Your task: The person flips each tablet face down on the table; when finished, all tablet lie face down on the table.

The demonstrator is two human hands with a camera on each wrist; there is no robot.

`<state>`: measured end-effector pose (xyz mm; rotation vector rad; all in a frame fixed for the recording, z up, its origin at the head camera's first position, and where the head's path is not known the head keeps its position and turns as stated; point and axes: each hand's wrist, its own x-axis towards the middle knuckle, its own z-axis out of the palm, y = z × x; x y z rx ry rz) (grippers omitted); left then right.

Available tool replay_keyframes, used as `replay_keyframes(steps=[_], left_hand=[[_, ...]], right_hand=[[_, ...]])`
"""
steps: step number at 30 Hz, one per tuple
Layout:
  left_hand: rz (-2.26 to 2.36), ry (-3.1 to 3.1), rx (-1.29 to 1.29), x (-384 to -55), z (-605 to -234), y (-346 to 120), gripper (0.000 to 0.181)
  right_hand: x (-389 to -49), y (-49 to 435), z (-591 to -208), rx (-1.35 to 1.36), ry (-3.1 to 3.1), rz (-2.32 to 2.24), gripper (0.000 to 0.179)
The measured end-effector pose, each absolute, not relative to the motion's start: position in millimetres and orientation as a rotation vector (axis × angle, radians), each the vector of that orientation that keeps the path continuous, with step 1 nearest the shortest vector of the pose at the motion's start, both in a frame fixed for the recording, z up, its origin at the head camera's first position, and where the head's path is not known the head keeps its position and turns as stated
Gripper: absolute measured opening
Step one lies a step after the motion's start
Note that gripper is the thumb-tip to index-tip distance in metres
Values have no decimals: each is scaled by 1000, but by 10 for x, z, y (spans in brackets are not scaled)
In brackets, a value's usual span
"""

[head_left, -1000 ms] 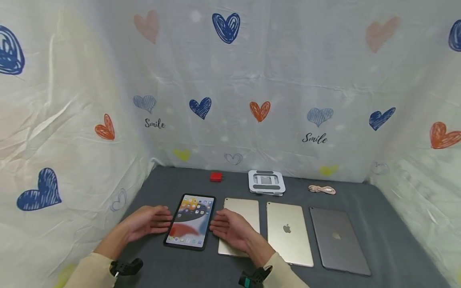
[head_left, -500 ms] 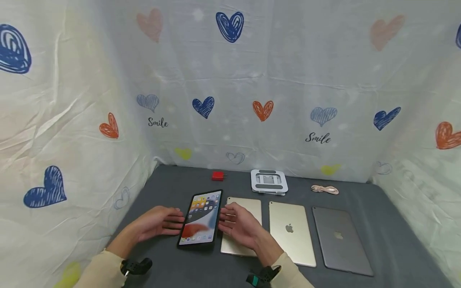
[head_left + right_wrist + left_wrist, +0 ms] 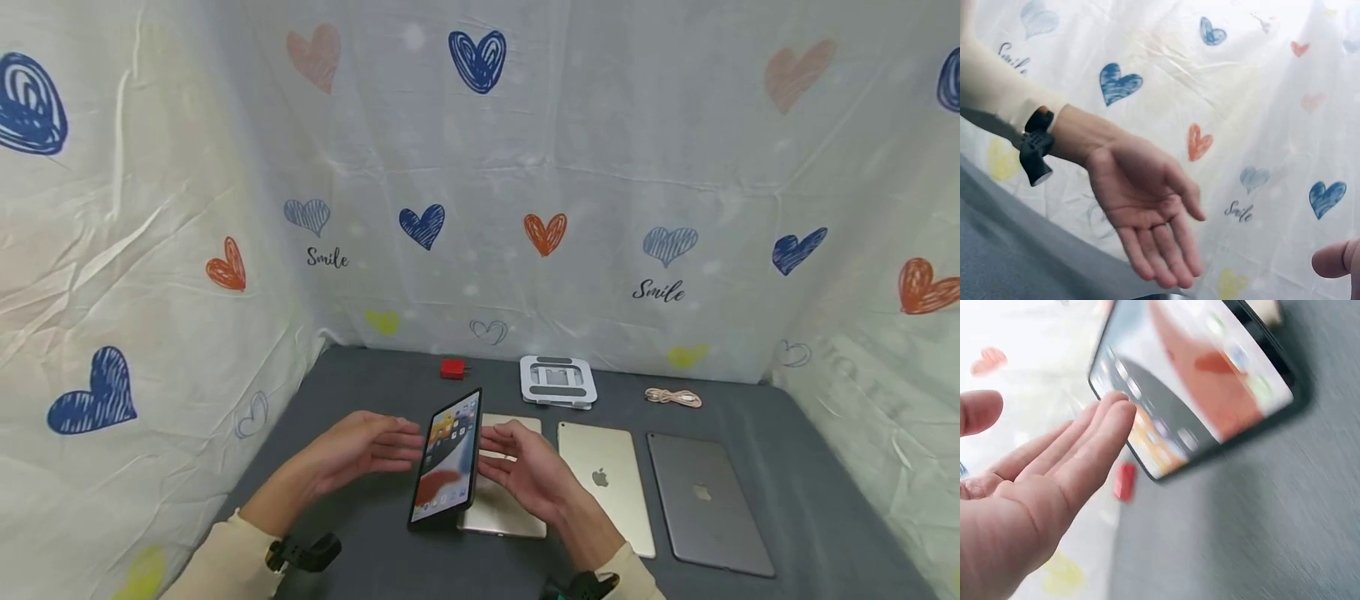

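A black-framed tablet [image 3: 447,458] with its home screen lit is tilted up sideways between my hands, its right edge higher and its screen turned to the left. My left hand [image 3: 367,454] lies along its left side, fingers extended; in the left wrist view the fingers [image 3: 1100,434] overlap the blurred screen, and contact cannot be told. At the right edge are the fingertips of my right hand [image 3: 536,475], fingers loosely extended and not wrapped round it. The right wrist view shows my left palm [image 3: 1141,194] facing the camera and my right thumb [image 3: 1335,259].
Under my right hand lies a gold tablet [image 3: 495,510], partly hidden. Another gold tablet [image 3: 603,454] and a grey tablet [image 3: 708,500] lie face down to the right. Behind are a red charger plug [image 3: 452,368], a folded white stand [image 3: 557,382] and a coiled cable [image 3: 673,397].
From lying flat, the black-framed tablet has tipped up on its right side and shifted right, now overlapping the first gold tablet. Both hands have moved right with it.
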<state>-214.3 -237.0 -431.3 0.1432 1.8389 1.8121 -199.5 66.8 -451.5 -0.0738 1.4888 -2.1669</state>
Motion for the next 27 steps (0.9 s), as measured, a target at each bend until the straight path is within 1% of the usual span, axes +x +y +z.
replay_keyframes(steps=[5, 10, 15, 19, 27], left_hand=[[1804, 1805, 213, -2159, -4043, -2199, 55], [1812, 1804, 233, -2199, -3902, -2115, 54], [1821, 1824, 219, -2250, -3857, -2136, 54], [1810, 1849, 215, -2286, -3855, -2182, 54], [1808, 1874, 161, -2327, -3852, -2292, 53]], right_hand=[[-2003, 613, -4392, -111, 1517, -2150, 59], [-2020, 498, -4308, -141, 1514, -2155, 53], [-2013, 393, -4260, -181, 1511, -2144, 48], [-2003, 315, -4244, -202, 1498, -2139, 53], [-1970, 141, -4255, -242, 1461, -2157, 57]])
